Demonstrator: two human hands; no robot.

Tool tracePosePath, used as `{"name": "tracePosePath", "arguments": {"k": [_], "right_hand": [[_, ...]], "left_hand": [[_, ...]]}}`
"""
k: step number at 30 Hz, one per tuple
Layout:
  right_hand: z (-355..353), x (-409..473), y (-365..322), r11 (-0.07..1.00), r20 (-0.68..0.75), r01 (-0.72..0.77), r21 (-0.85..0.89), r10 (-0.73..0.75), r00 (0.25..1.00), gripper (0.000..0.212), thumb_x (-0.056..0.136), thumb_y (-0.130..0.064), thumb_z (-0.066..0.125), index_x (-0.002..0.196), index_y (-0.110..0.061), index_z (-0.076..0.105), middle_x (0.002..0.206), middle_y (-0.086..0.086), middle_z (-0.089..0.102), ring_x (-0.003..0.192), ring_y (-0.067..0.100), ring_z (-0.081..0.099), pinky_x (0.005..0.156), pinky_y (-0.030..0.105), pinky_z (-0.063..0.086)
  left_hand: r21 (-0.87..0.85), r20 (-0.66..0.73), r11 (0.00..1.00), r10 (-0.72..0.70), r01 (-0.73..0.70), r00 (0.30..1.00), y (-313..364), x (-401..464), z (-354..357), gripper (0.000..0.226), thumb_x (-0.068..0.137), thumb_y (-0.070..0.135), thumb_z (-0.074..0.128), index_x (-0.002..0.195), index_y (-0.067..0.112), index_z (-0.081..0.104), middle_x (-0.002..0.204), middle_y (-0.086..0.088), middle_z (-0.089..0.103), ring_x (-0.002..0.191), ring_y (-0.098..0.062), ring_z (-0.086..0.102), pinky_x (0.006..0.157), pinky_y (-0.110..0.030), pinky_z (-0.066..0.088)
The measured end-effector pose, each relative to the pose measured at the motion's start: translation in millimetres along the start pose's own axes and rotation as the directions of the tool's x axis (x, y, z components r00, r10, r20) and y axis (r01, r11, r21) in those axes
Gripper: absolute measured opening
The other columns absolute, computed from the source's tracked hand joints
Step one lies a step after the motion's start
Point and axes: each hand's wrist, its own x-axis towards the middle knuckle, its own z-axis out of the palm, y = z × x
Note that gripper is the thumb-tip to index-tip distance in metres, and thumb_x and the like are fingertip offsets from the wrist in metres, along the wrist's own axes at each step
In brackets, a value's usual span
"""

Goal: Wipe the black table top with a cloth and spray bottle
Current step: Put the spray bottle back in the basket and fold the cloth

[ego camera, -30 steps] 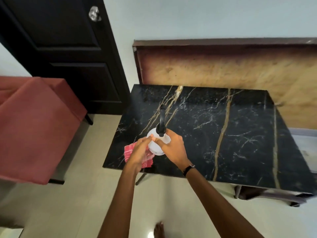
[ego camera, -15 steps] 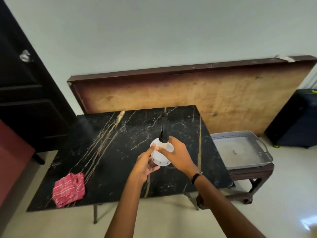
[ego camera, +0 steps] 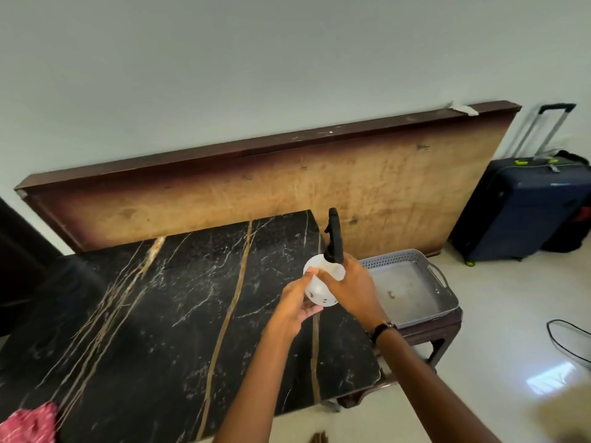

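The black marble table top (ego camera: 179,314) with gold veins fills the lower left. A white round spray bottle (ego camera: 319,282) with a black nozzle is held above the table's right part. My right hand (ego camera: 351,287) grips it at the neck and shoulder. My left hand (ego camera: 295,306) cups the bottle's lower side. The red checked cloth (ego camera: 30,425) lies crumpled on the table's near left corner, apart from both hands.
A wooden board (ego camera: 287,190) leans on the wall behind the table. A grey perforated tray (ego camera: 412,282) sits on a low dark stool to the right. A navy suitcase (ego camera: 521,209) stands at far right. A cable (ego camera: 569,340) lies on the floor.
The view has swung right. Both hands with the bottle have moved from the table's left part, by the cloth, to its right part. The cloth stayed at the left corner.
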Motion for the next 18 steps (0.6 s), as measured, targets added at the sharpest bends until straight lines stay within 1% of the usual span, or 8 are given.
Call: {"name": "tracePosePath", "arguments": {"k": [3, 6, 8, 10, 13, 15, 17, 18], "right_hand": [[-18.3, 24.1, 18.6, 0.993, -0.045, -0.114, 0.008, 0.114, 0.992, 0.047, 0.08, -0.045, 0.071, 0.118, -0.019, 0.062, 0.108, -0.001, 0.066, 0.095, 0.015, 0.059, 0.076, 0.026, 0.045], [-33.6, 51.7, 45.6, 0.988, -0.065, -0.154, 0.033, 0.156, 0.986, 0.045, 0.082, -0.037, 0.071, 0.122, -0.016, 0.061, 0.113, 0.004, 0.067, 0.097, 0.017, 0.06, 0.076, 0.027, 0.043], [-43.4, 66.0, 65.2, 0.983, -0.063, -0.182, 0.04, 0.184, 0.981, 0.045, 0.083, -0.035, 0.07, 0.122, -0.015, 0.061, 0.114, 0.007, 0.067, 0.095, 0.016, 0.058, 0.075, 0.025, 0.04], [-53.4, 81.2, 88.1, 0.973, -0.067, -0.226, 0.043, 0.229, 0.971, 0.045, 0.083, -0.034, 0.071, 0.122, -0.013, 0.061, 0.113, 0.007, 0.066, 0.101, 0.021, 0.059, 0.077, 0.025, 0.039], [-61.4, 102.1, 125.4, 0.976, -0.045, -0.216, 0.011, 0.217, 0.975, 0.038, 0.082, -0.027, 0.074, 0.115, -0.012, 0.063, 0.104, 0.002, 0.066, 0.1, 0.021, 0.061, 0.079, 0.026, 0.042], [-58.5, 116.3, 155.9, 0.975, 0.001, -0.22, -0.023, 0.22, 0.975, 0.032, 0.08, -0.024, 0.075, 0.108, -0.012, 0.064, 0.096, -0.004, 0.063, 0.096, 0.021, 0.062, 0.081, 0.03, 0.047], [-49.1, 125.9, 189.2, 0.97, 0.041, -0.235, -0.056, 0.238, 0.97, 0.031, 0.079, -0.024, 0.077, 0.105, -0.012, 0.064, 0.096, -0.005, 0.064, 0.095, 0.021, 0.063, 0.085, 0.034, 0.05], [-42.1, 130.5, 208.0, 0.967, 0.06, -0.245, -0.069, 0.25, 0.966, 0.033, 0.079, -0.025, 0.077, 0.106, -0.012, 0.064, 0.099, -0.003, 0.066, 0.097, 0.022, 0.063, 0.086, 0.036, 0.051]], "left_hand": [[0.006, 0.027, 1.0, -0.022, 0.022, 0.999, 0.0, 29.1, 30.4, 0.044, 0.09, 0.037, 0.058, 0.124, 0.008, 0.055, 0.12, -0.015, 0.061, 0.112, -0.031, 0.059, 0.09, -0.042, 0.053], [-0.028, 0.081, 0.998, -0.051, 0.054, 0.995, -5.5, 61.1, 58.4, 0.043, 0.093, 0.032, 0.056, 0.128, 0.008, 0.05, 0.118, -0.012, 0.061, 0.11, -0.027, 0.059, 0.095, -0.041, 0.05], [-0.064, 0.099, 0.994, -0.077, 0.084, 0.992, -10.6, 78.3, 72.4, 0.044, 0.093, 0.029, 0.056, 0.131, 0.01, 0.047, 0.127, -0.012, 0.059, 0.116, -0.026, 0.057, 0.1, -0.041, 0.047], [-0.054, 0.105, 0.99, -0.123, 0.129, 0.987, -15.8, 92.8, 85.4, 0.043, 0.094, 0.031, 0.053, 0.133, 0.013, 0.047, 0.136, -0.009, 0.054, 0.123, -0.026, 0.052, 0.104, -0.039, 0.044], [-0.033, 0.066, 0.981, -0.191, 0.193, 0.979, -23.1, 111.1, 98.0, 0.048, 0.095, 0.036, 0.049, 0.137, 0.012, 0.046, 0.142, -0.008, 0.048, 0.129, -0.025, 0.046, 0.108, -0.039, 0.039], [-0.021, 0.038, 0.979, -0.201, 0.202, 0.979, -30.6, 124.3, 104.7, 0.047, 0.095, 0.037, 0.049, 0.135, 0.013, 0.047, 0.143, -0.006, 0.048, 0.123, -0.021, 0.049, 0.106, -0.037, 0.038], [-0.031, 0.004, 0.977, -0.211, 0.211, 0.977, -39.0, 134.5, 109.7, 0.044, 0.096, 0.037, 0.049, 0.134, 0.015, 0.048, 0.142, -0.004, 0.049, 0.116, -0.017, 0.049, 0.106, -0.036, 0.038], [-0.035, -0.011, 0.975, -0.219, 0.219, 0.976, -44.8, 142.1, 111.8, 0.044, 0.096, 0.037, 0.048, 0.134, 0.015, 0.048, 0.142, -0.004, 0.048, 0.119, -0.018, 0.049, 0.107, -0.037, 0.037]]}}
